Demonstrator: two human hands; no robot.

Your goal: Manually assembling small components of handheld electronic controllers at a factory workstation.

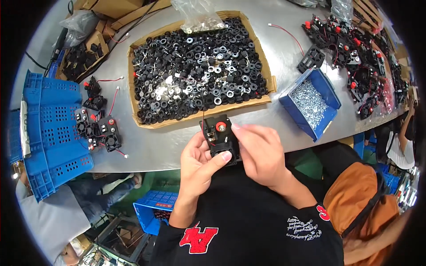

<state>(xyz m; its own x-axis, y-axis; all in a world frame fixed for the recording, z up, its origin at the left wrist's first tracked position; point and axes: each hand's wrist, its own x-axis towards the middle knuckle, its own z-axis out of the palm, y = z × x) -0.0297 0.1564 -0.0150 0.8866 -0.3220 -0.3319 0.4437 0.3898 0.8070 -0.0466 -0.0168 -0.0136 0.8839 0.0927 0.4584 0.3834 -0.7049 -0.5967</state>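
Note:
My left hand [200,166] grips a black plastic fan assembly [217,147] in front of my chest, its thumb lying across the lower part by the round fan. A red ring [221,127] with a metal stud in its middle sits at the top of this assembly, and a thin red wire runs along its left side. My right hand [264,150] is closed, fingertips drawn together at the assembly's upper right edge beside the red ring. Whatever those fingertips may hold is hidden. Just beyond my hands lies a shallow cardboard tray [202,119] full of black rings, metal washers and small parts.
A blue bin [296,108] of small metal nuts or washers stands to the right. Several similar fan assemblies [361,66] are heaped at far right, others [112,133] lie left by a blue crate [53,128]. A clear plastic bag [197,13] lies on the tray. People sit on both sides.

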